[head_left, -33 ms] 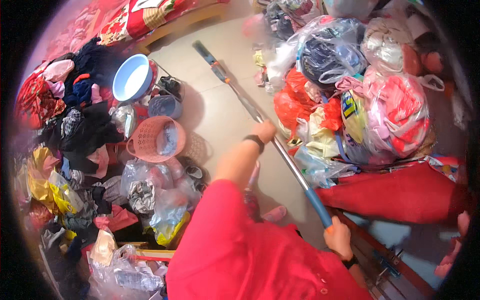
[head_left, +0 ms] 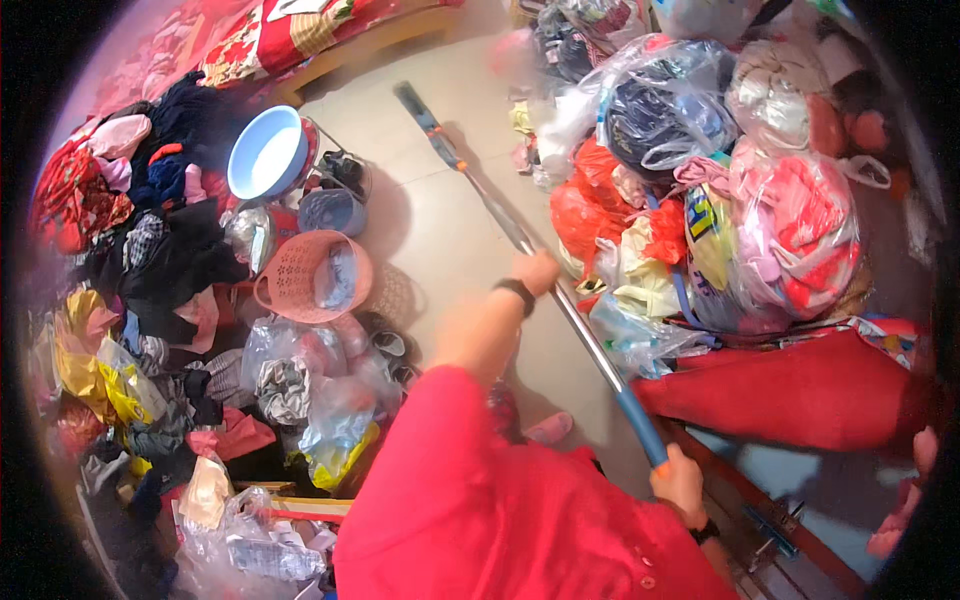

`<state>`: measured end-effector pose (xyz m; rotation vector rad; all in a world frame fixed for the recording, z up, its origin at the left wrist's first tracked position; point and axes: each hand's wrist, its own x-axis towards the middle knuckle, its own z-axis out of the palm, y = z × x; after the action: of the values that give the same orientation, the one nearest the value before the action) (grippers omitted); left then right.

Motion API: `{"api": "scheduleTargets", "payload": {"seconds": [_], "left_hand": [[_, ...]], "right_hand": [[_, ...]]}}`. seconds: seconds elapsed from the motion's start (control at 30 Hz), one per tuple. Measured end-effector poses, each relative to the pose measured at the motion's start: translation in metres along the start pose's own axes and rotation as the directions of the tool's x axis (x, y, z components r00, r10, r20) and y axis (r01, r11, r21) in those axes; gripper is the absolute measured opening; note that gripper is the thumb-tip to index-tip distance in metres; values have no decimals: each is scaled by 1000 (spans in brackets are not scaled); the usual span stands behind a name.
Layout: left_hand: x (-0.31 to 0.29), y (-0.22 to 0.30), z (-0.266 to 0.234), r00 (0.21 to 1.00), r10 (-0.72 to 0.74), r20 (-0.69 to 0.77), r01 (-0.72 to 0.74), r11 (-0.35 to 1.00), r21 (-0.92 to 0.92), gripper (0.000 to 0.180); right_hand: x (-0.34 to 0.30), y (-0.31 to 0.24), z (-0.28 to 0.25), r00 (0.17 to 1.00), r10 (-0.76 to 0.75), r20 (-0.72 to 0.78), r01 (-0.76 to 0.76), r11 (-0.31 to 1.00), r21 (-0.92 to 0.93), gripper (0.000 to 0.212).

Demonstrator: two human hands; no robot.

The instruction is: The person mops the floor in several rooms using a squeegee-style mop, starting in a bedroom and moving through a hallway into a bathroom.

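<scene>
So I've got the mop (head_left: 530, 250) in both hands here. My left hand (head_left: 535, 270) is wrapped around the metal pole about midway along, and my right hand (head_left: 678, 478) is closed on the blue grip at the near end, down at roughly 5 o'clock in the view. From the left hand the pole runs on toward 11 o'clock across the bare tan floor (head_left: 440, 220), and the head sits out there near the bed frame (head_left: 380, 40). That head is blurry, so I can't really make out its shape.

A pink basket (head_left: 315, 275) and a blue basin (head_left: 268, 152) sit at 9 to 10 o'clock from my left hand, well apart from the pole. Bagged clothes (head_left: 760, 200) are piled at 2 o'clock, just beside the pole. My red sleeve (head_left: 480, 500) hides the floor right under me.
</scene>
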<state>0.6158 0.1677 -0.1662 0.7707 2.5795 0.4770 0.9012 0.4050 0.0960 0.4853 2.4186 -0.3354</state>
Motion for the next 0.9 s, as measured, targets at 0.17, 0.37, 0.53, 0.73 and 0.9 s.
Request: {"api": "scheduleTargets", "payload": {"seconds": [0.17, 0.37, 0.53, 0.73, 0.9], "left_hand": [[-44, 86, 4, 999, 46, 14, -46, 999, -3, 12], [-20, 59, 8, 986, 73, 149, -85, 994, 76, 12], [31, -22, -16, 999, -47, 26, 41, 977, 208, 9], [31, -82, -31, 993, -117, -7, 117, 992, 54, 10], [18, -73, 16, 989, -14, -145, 7, 999, -51, 9]], "right_hand": [[-52, 97, 28, 977, 55, 207, -91, 981, 172, 11], [-25, 72, 35, 838, 20, 545, -487, 477, 732, 11], [68, -25, -5, 646, -377, 664, -509, 435, 742, 10], [111, -102, 5, 624, -378, 684, -577, 367, 729, 11], [96, -70, 28, 714, -311, 627, -435, 505, 745, 11]]}}
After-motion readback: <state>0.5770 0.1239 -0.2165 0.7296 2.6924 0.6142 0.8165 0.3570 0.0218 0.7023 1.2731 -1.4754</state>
